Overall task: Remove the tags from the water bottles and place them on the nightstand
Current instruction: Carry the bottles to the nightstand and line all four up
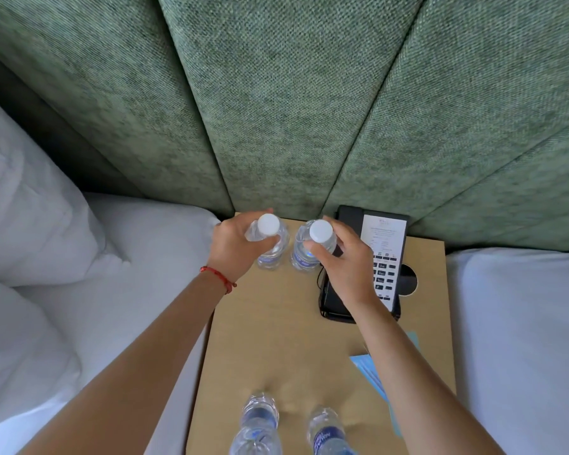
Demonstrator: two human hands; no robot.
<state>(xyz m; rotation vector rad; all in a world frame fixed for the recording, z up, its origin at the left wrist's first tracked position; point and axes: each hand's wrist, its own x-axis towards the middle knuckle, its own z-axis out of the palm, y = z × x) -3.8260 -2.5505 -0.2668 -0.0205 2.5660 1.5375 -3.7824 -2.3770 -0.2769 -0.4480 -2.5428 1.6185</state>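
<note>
Two clear water bottles with white caps stand upright at the back of the tan nightstand [276,330]. My left hand [234,244] grips the left bottle [270,238] around its shoulder. My right hand [345,261] holds the right bottle [309,247] just below its cap. Two more bottles [260,425] [329,435] stand at the nightstand's near edge, partly cut off by the frame. Light blue paper tags [368,369] lie on the right side of the nightstand, partly hidden under my right forearm.
A black desk phone [385,257] with a white card sits at the back right, beside a round hole [409,279] in the top. White bedding and pillows [30,224] lie left, another white bed [519,323] right. A green padded headboard [276,110] rises behind.
</note>
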